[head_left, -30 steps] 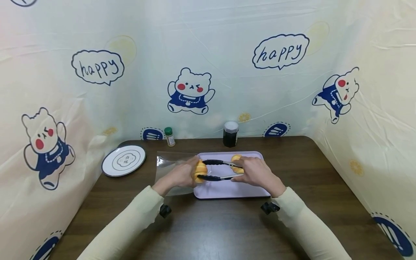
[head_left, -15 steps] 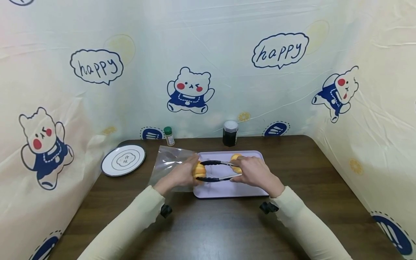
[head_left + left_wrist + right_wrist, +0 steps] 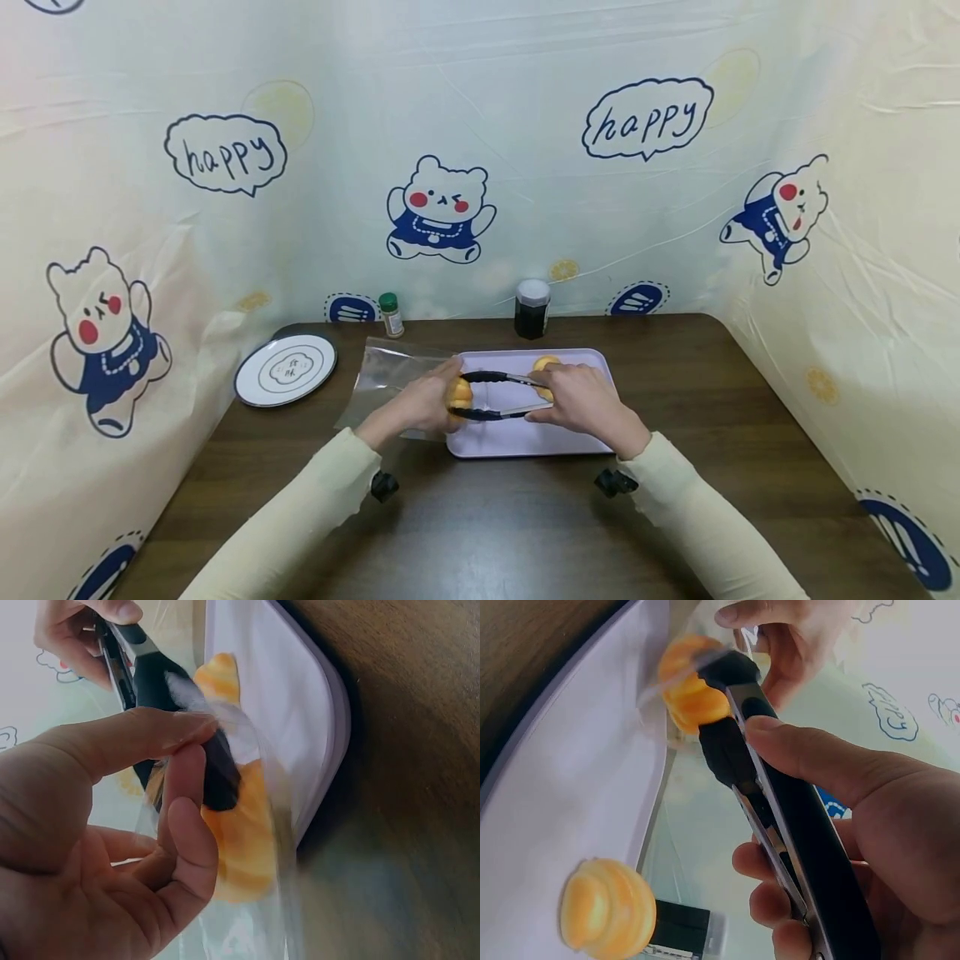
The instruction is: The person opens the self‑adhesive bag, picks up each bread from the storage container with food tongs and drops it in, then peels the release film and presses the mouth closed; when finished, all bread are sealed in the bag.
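Clear plastic bag (image 3: 386, 375): edge pinched between thumb and curled fingers of the left hand (image 3: 426, 402). Black-and-silver tongs (image 3: 504, 413) are gripped in the right hand (image 3: 588, 408), fingers wrapped round. One golden bread roll (image 3: 461, 393) is held between the tong tips at the bag's mouth; depth inside cannot be told. A second roll (image 3: 607, 909) is borne on the lilac tray (image 3: 525, 443).
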Demonstrator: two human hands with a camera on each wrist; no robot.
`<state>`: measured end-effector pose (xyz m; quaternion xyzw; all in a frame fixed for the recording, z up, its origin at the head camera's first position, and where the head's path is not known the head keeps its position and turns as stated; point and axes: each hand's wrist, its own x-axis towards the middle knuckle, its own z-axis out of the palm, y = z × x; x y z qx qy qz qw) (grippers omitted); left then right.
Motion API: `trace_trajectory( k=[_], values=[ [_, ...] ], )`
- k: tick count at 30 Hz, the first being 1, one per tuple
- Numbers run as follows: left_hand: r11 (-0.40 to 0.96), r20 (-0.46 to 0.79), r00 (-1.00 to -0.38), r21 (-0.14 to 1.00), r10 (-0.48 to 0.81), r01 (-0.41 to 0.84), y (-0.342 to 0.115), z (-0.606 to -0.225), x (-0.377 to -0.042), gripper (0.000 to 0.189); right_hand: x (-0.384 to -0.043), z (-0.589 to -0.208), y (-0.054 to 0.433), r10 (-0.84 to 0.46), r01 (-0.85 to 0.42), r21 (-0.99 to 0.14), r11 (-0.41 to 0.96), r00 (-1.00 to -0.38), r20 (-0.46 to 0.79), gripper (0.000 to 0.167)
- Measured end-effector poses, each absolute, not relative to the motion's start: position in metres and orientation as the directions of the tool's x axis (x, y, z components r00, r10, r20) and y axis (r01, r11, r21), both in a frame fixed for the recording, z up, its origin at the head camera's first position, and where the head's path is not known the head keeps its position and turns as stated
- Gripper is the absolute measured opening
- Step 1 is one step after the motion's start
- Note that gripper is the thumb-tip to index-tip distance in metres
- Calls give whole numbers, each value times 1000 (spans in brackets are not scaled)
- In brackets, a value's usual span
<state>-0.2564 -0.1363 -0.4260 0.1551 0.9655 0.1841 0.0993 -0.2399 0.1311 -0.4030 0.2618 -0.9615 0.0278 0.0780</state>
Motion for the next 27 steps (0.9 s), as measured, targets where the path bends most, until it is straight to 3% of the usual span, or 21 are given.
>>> trace_trajectory(
  k=[5, 13, 22, 27],
  values=[
    [874, -130, -927, 400, 351, 275, -136, -427, -256, 114, -238, -403, 128, -523, -533, -11, 846, -835, 171, 58],
    [872, -155, -922, 409, 356, 268, -142, -430, -257, 114, -240, -404, 128, -478, -483, -125, 867, -876, 71, 63],
    [906, -172, -929, 338, 327, 256, -146, -431, -259, 115, -249, -414, 136, -505, -510, -113, 853, -860, 69, 68],
    [904, -169, -934, 354, 314, 240, -148, -435, -259, 116, -250, -419, 135, -505, -511, -111, 852, -860, 74, 65]
  ],
)
